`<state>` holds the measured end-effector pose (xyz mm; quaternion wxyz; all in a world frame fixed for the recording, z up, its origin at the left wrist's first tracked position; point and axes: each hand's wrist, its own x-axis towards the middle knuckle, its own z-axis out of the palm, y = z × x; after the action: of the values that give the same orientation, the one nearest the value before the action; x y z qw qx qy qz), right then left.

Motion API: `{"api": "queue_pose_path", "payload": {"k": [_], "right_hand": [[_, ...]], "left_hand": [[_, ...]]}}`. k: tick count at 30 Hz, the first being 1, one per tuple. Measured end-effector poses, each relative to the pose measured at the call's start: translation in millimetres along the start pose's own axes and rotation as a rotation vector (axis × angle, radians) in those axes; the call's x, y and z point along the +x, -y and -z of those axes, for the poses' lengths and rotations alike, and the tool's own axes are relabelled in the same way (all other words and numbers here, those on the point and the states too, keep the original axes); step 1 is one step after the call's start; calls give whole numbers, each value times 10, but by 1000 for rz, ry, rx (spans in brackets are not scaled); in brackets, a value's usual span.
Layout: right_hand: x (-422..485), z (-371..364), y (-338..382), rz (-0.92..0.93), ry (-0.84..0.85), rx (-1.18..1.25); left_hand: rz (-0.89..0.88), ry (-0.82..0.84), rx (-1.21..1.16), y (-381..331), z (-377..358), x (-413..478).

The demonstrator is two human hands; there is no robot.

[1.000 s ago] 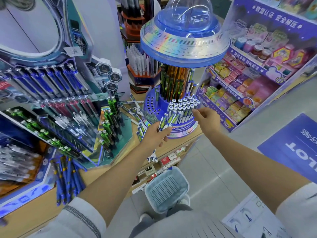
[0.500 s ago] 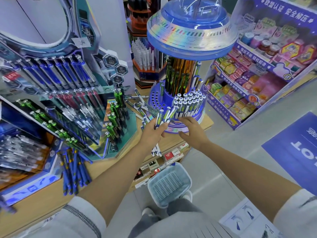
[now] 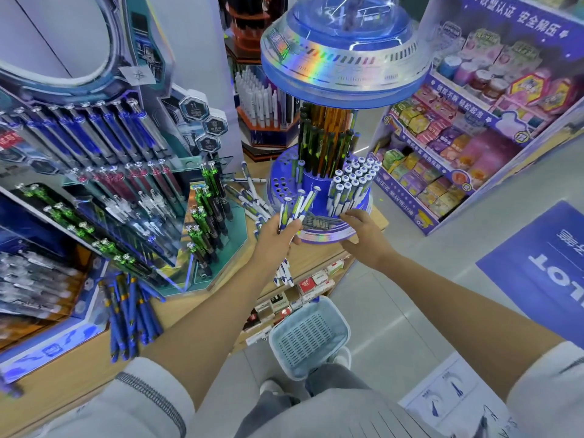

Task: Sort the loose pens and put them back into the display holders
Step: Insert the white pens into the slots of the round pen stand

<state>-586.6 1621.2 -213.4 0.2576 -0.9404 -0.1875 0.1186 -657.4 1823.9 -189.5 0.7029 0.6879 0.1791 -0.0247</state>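
Inspector: Hands, then. What did the left one hold?

Clerk: The left hand (image 3: 276, 237) gripped a bundle of pens (image 3: 297, 205), white with blue and green. Their caps fanned up toward the stand (image 3: 286, 181).

Inspector: And the right?

Clerk: The right hand (image 3: 363, 237) lay at the stand's foil rim, with its fingers (image 3: 349, 216) reaching just below the slotted pens (image 3: 352, 181). Whether it clasped the rim or only touched it, I could not tell.

Inspector: State of the stand?

Clerk: Its blue ring showed open holes on the left side. The right side was packed with upright white pens. Dark pens (image 3: 319, 147) stood round the core.

Inspector: Loose stock?

Clerk: Loose pens (image 3: 252, 205) lay on the counter (image 3: 319, 259) between the stand and the rack (image 3: 235, 245) of green pens. Blue pens (image 3: 129, 314) were heaped near the counter's front edge. A basket (image 3: 311, 335) sat on the floor below.
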Motion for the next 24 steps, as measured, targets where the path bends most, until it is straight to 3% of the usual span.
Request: {"api": "queue_pose_path", "payload": {"k": [3, 6, 8, 12, 16, 24], "right_hand": [[-8, 31, -41, -56, -45, 35], [-44, 34, -27, -111, -309, 81], [-48, 16, 52, -14, -429, 102], [9, -111, 267, 244, -338, -65], [39, -186, 286, 175, -199, -165], [44, 26, 171, 104, -240, -107]], "left_hand": [[22, -57, -6, 39, 10, 23], [37, -104, -47, 59, -2, 41], [52, -129, -68, 61, -3, 50], [51, -162, -53, 59, 9, 70], [60, -155, -60, 67, 19, 89], [68, -136, -74, 95, 65, 133]]}}
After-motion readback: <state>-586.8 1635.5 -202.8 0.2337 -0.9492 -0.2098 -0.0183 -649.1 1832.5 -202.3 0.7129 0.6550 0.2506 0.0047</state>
